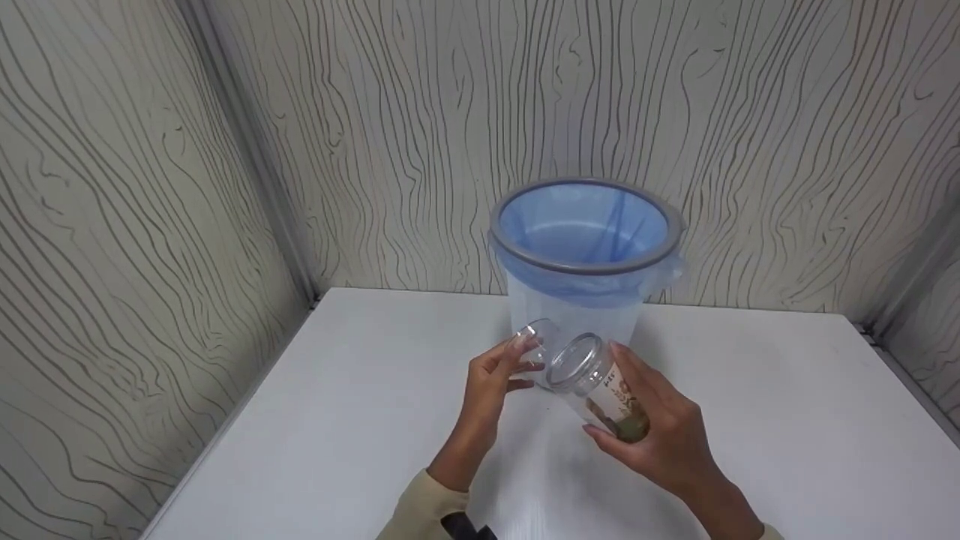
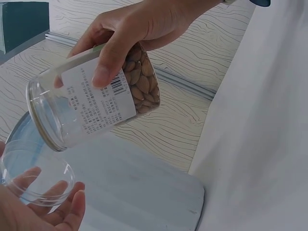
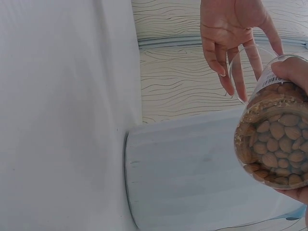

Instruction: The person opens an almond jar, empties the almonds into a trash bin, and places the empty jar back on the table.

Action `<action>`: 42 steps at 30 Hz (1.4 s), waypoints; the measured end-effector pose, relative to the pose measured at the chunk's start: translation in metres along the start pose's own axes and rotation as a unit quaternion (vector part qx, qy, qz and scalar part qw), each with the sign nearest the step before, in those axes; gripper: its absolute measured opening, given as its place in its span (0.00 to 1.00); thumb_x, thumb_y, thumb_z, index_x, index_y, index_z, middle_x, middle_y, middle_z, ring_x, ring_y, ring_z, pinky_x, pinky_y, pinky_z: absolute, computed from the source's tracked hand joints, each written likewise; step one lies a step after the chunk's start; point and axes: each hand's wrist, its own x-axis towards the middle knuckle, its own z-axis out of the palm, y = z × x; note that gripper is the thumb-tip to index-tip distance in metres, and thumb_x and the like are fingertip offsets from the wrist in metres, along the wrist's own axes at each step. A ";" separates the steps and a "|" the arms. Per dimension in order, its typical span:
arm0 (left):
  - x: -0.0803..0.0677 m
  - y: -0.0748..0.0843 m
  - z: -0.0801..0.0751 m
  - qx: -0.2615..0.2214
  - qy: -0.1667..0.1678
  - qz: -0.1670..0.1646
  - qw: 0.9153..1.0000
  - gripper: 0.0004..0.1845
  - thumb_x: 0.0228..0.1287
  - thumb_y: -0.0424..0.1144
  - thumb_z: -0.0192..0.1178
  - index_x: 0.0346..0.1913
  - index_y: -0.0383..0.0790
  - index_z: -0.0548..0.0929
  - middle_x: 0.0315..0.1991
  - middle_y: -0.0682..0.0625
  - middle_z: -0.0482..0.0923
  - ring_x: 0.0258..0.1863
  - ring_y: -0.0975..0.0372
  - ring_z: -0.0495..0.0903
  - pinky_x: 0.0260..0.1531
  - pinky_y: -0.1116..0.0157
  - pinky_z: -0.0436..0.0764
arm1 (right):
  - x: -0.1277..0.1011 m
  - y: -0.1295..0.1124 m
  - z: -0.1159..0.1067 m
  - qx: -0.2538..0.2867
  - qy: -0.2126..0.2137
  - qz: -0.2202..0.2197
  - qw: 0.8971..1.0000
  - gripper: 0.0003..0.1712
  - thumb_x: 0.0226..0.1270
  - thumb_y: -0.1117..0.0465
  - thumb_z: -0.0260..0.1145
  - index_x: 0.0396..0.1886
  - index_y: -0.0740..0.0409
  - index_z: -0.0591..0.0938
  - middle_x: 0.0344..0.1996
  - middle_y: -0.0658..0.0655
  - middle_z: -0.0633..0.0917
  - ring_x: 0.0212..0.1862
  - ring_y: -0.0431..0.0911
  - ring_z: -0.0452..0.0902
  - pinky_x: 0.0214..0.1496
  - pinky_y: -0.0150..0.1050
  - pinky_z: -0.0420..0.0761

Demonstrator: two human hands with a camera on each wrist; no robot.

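Note:
My right hand grips a clear plastic jar with a printed label round its side. Brown almonds lie toward the jar's base, plain in both wrist views. The jar leans over to the left, its rimmed top facing my left hand. That hand holds a clear round lid by its edge, between thumb and fingers. In the head view the lid sits just left of the jar's rim, apart from it.
Behind the hands a white bin stands on the white table. A blue bag lines it, held by a grey ring round the top. Wood-patterned panels rise at the back and sides.

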 end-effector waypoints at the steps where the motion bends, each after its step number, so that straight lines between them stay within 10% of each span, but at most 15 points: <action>1: 0.000 0.000 0.000 -0.003 -0.001 -0.001 1.000 0.23 0.78 0.50 0.52 0.61 0.36 0.83 0.59 0.45 0.83 0.51 0.51 0.86 0.51 0.53 0.83 | 0.000 0.000 0.000 -0.001 -0.001 0.001 1.000 0.59 0.45 0.38 0.82 0.74 0.60 0.71 0.69 0.54 0.77 0.56 0.53 0.83 0.63 0.25 0.68; 8: 0.000 -0.001 -0.001 -0.007 -0.005 -0.006 1.000 0.23 0.78 0.51 0.52 0.61 0.37 0.83 0.58 0.46 0.84 0.50 0.52 0.86 0.49 0.53 0.83 | 0.000 -0.001 -0.002 -0.010 -0.008 0.006 1.000 0.66 0.29 0.51 0.89 0.74 0.58 0.71 0.69 0.53 0.76 0.56 0.50 0.83 0.63 0.24 0.69; 34: 0.002 -0.005 -0.002 0.004 -0.005 -0.040 0.999 0.27 0.76 0.57 0.51 0.63 0.40 0.83 0.57 0.48 0.85 0.45 0.54 0.88 0.44 0.57 0.84 | 0.003 -0.002 -0.005 -0.005 -0.005 0.009 1.000 0.64 0.32 0.50 0.88 0.75 0.59 0.70 0.70 0.53 0.76 0.58 0.53 0.82 0.64 0.26 0.69; 42: 0.003 -0.008 -0.003 0.002 -0.005 -0.047 0.999 0.28 0.77 0.59 0.50 0.60 0.39 0.84 0.54 0.48 0.86 0.44 0.51 0.88 0.43 0.57 0.85 | 0.003 -0.001 -0.005 0.003 0.000 0.009 1.000 0.57 0.48 0.37 0.80 0.74 0.59 0.70 0.70 0.54 0.75 0.59 0.54 0.81 0.64 0.27 0.69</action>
